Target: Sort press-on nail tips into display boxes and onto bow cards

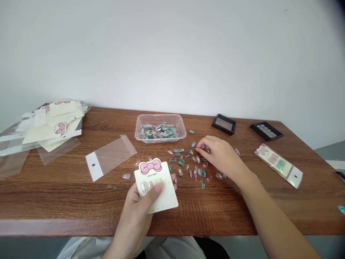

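Note:
My left hand (140, 201) grips a cream display card (164, 196) with a pink bow at its top. A row of pale press-on nails (144, 186) is on the card, and my thumb lies over part of the row. My right hand (215, 153) is over the loose press-on nails (181, 162) scattered across the table, in green, pink and clear tones. Its thumb and index fingertips are pinched together at the far side of the scatter; what they hold, if anything, is too small to make out.
Behind the scatter stands a clear plastic tub (138, 135) of nails. Plastic sleeves and bow cards (67, 108) are piled left, near a flat clear sleeve (113, 154). At right are two black frames (224, 124) and a packed nail card (279, 165). A wall backs the wooden table (67, 194).

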Motion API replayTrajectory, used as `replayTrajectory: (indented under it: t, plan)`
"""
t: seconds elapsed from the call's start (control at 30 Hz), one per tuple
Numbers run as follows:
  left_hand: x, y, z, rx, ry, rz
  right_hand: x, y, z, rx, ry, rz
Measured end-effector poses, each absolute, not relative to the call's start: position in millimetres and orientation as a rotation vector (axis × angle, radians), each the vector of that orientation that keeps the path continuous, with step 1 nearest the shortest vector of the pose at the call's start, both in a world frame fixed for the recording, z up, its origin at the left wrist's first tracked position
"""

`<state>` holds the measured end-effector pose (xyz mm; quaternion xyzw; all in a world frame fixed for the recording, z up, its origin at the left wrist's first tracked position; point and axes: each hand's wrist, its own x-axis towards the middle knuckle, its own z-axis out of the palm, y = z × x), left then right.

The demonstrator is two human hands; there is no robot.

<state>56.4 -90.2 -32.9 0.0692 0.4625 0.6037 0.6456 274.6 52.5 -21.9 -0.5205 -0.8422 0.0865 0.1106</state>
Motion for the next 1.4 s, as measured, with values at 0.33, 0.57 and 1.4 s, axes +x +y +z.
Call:
replayTrajectory:
  t: [0.33, 0.57, 1.4]
  plan:
    - [55.9, -90.3, -32.7, 0.166, 1.016, 1.374, 285.5, 54.4, -22.1, -1.325, -2.628, 0.282]
    - [53.4, -91.7, -35.0, 0.18, 1.013, 1.354, 294.7, 60.4, -27.1, -1.371, -2.59, 0.379]
    - [50.4, -92.3, -41.5, 0.259, 0.99, 1.336, 287.6, 60.9, -25.7, -1.308, -2.585, 0.449]
